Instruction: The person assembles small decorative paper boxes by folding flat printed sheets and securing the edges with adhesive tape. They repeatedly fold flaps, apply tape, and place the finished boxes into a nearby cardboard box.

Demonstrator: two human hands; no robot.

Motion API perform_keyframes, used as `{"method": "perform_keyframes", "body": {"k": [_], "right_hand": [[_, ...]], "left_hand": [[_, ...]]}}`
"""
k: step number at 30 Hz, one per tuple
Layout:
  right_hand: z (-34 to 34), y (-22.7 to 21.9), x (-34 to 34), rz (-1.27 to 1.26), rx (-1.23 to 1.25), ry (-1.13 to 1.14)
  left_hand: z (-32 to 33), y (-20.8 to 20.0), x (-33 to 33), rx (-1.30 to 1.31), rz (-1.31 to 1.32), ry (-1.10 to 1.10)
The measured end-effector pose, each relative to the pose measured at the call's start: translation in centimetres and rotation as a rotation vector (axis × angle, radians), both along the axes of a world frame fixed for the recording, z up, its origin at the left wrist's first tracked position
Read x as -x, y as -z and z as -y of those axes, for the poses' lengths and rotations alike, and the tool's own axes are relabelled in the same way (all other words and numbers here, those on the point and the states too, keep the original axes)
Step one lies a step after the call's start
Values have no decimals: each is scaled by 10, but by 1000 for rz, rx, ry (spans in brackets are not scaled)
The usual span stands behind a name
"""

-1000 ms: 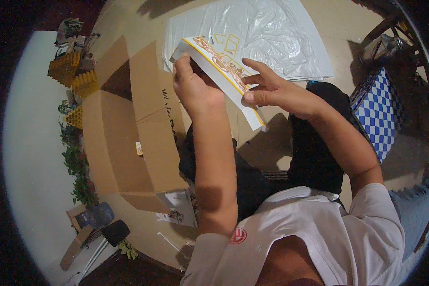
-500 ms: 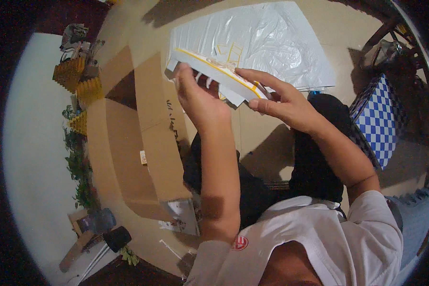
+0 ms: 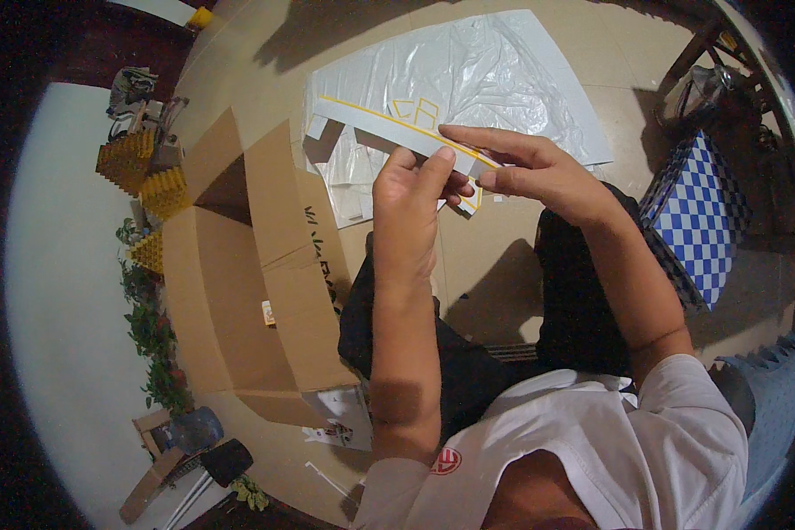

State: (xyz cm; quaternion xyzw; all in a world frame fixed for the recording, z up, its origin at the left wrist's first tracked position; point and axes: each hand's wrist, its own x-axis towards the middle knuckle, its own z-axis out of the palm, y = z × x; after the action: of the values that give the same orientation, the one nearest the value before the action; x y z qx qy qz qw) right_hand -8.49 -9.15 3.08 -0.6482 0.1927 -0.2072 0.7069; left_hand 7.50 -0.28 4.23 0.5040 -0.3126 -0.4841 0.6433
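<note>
Both hands hold a white folded cardboard piece (image 3: pixel 371 125) with yellow edging, raised in front of me and seen nearly edge-on. My left hand (image 3: pixel 415 199) pinches its near flap around the middle, thumb on the outer face and fingers curled beneath. At the right end, my right hand (image 3: pixel 539 177) grips it with the thumb below and fingers along the top edge. A short flap hangs down at the piece's left end. Behind it, a white plastic sheet (image 3: pixel 495 62) lies wrinkled on the floor, and yellow-outlined shapes show just above the cardboard's edge.
A large open cardboard box (image 3: pixel 230 274) stands to my left with a small box (image 3: pixel 268 313) inside. Blue-and-white checked panels (image 3: pixel 698 212) lean at the right. Yellow stacked pieces (image 3: pixel 125 161) and green plants (image 3: pixel 150 318) line the wall. A blue textured seat (image 3: pixel 773 406) is at lower right.
My left hand has shifted right, from the piece's left end to its middle, with the thumb now on the flap. The piece has tilted, showing more of its near side. The right hand keeps its hold.
</note>
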Motion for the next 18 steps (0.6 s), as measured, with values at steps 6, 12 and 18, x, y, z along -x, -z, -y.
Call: {"method": "perform_keyframes", "body": {"k": [6,12,18], "right_hand": [[-10,18,-13,202,86,223],[-12,19,-18,310,49,342],[-13,18,-19,311,95,358]], "left_hand": [[3,6,2,-23,-128,-31],[7,7,21,5,-275,-39],[8,9,24,62,-260,-64]]}}
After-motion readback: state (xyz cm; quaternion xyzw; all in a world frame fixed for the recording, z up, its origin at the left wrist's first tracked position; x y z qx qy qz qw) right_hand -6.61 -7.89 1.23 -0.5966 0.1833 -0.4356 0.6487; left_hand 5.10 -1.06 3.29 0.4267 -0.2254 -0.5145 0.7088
